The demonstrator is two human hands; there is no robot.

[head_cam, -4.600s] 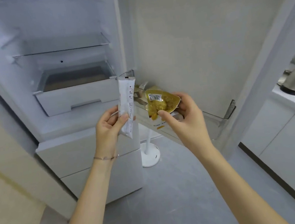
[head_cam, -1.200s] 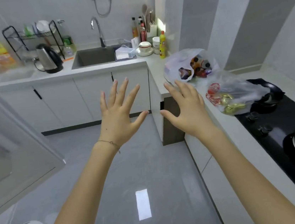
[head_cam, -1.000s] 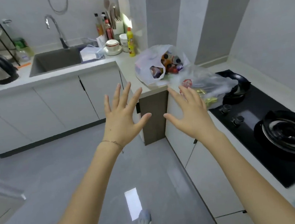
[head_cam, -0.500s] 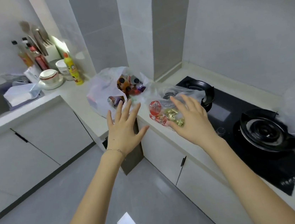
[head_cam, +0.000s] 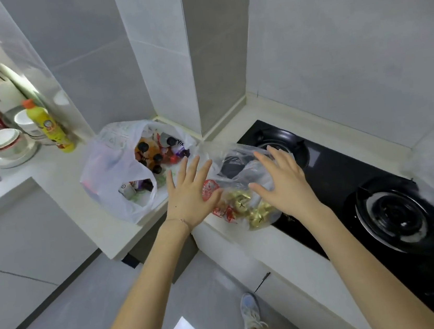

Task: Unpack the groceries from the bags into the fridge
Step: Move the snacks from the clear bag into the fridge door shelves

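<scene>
Two plastic grocery bags sit on the counter. A white bag (head_cam: 114, 174) stands open at the left with dark-capped bottles and coloured packets inside. A clear bag (head_cam: 243, 185) lies to its right, partly on the stove, holding gold-wrapped and red-and-white packets (head_cam: 242, 205). My left hand (head_cam: 189, 195) hovers over the clear bag's left end, fingers spread, holding nothing. My right hand (head_cam: 281, 183) is over the clear bag's right side, fingers apart; whether it touches the plastic is unclear. The fridge is out of view.
A black gas stove (head_cam: 378, 199) with two burners fills the counter to the right. A yellow bottle (head_cam: 48, 126), stacked bowls (head_cam: 5, 142) and a knife block (head_cam: 1, 87) stand at the back left. Grey floor and my shoe (head_cam: 250, 310) lie below.
I turned away from the fridge toward the counter. Both empty hands have come forward until they hover over the clear bag; the bags now sit close in front of me.
</scene>
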